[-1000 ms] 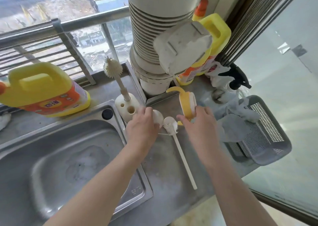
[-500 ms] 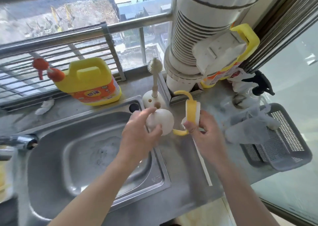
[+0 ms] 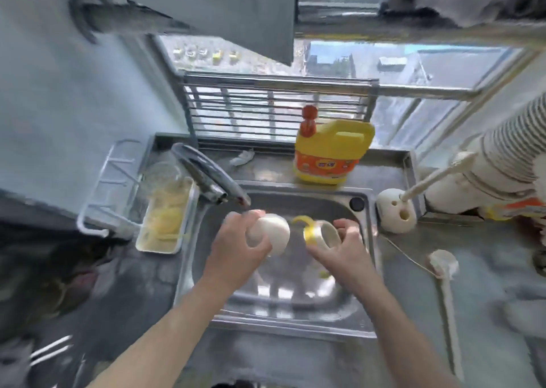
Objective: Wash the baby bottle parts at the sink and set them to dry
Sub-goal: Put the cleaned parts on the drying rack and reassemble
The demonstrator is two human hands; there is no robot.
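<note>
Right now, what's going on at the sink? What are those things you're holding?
A person is washing baby bottle parts. The left hand grips a white cap, the right hand holds a yellow handled ring, both over the metal sink just below the faucet. I can't tell if water is running. A yellow detergent jug stands behind the sink, and a long brush lies on the counter to the right.

Hands: two are showing, left hand (image 3: 236, 251) and right hand (image 3: 344, 254).
Caps: one white domed plastic cap (image 3: 273, 234) is showing.
Collars: one yellow handled plastic ring (image 3: 317, 235) is showing.
Brushes: two long white brushes are showing, upright brush (image 3: 437, 177), lying brush (image 3: 443, 266).
</note>
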